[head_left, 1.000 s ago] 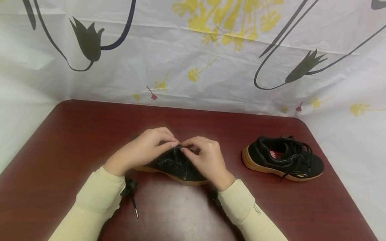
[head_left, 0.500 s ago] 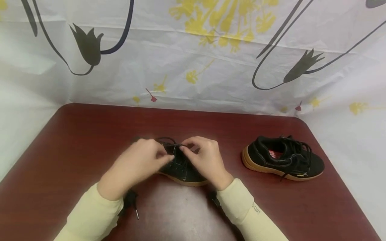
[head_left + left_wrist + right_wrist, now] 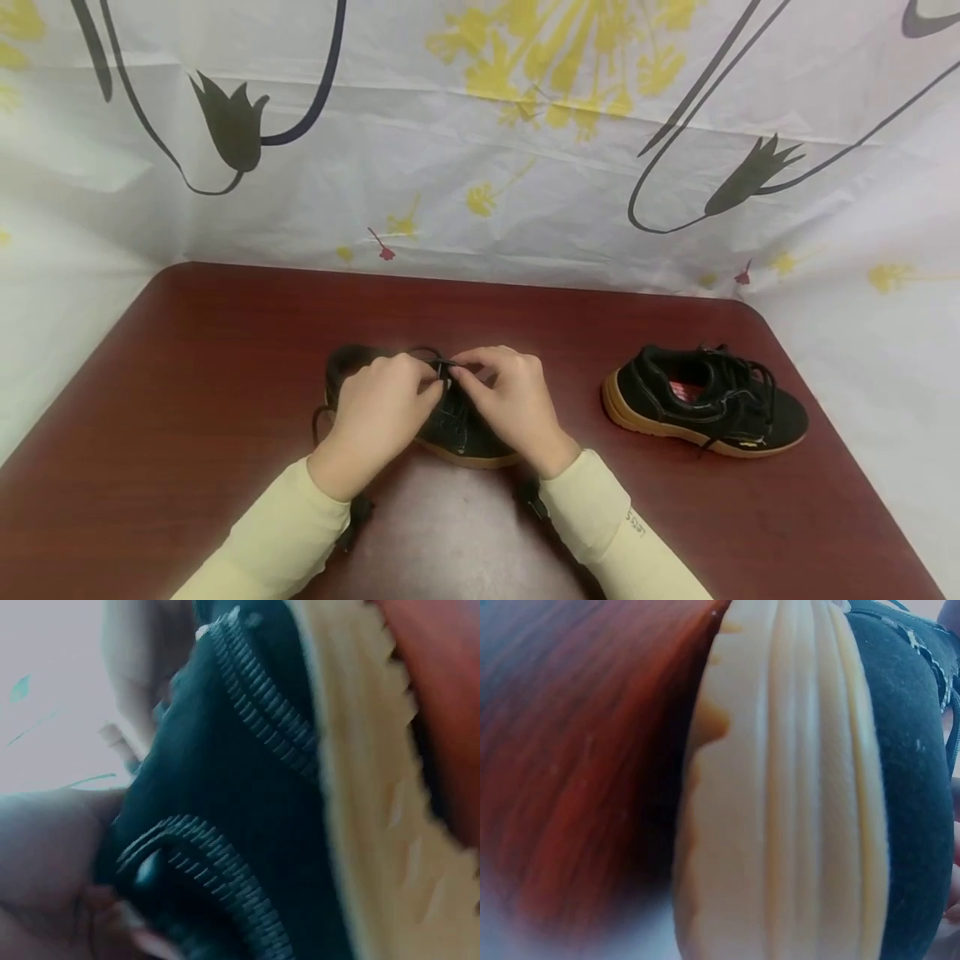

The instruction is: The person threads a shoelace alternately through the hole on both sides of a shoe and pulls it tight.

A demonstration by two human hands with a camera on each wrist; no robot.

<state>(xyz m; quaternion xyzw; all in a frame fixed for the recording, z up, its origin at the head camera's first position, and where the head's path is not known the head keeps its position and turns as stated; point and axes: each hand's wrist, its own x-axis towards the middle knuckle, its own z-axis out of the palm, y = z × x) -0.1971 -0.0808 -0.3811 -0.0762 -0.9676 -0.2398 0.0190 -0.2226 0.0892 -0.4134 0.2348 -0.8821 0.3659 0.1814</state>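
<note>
A black shoe [image 3: 450, 429] with a tan sole lies at the middle of the table, toe to the right. My left hand [image 3: 386, 408] covers much of its side and pinches a dark shoelace [image 3: 426, 350] over the tongue. Close beside it, my right hand [image 3: 517, 400] pinches the lace between thumb and forefinger, above the toe. Behind the fingertips the lace arcs in a loop. The left wrist view gives the stitched black upper [image 3: 225, 772] and blurred fingers; the right wrist view is mostly the thick sole [image 3: 780, 787] at the toe.
A second black shoe [image 3: 712, 400] with a tan sole, its laces on top, stands to the right on the dark red table [image 3: 225, 350]. A white patterned sheet [image 3: 420, 150] hangs behind and along both sides. Dark straps [image 3: 531, 496] show under the cuffs.
My left hand first drew back left from the fingertips of the right, then returned right to the lace beside them. A lace loop now shows behind. My right hand stays nearly still.
</note>
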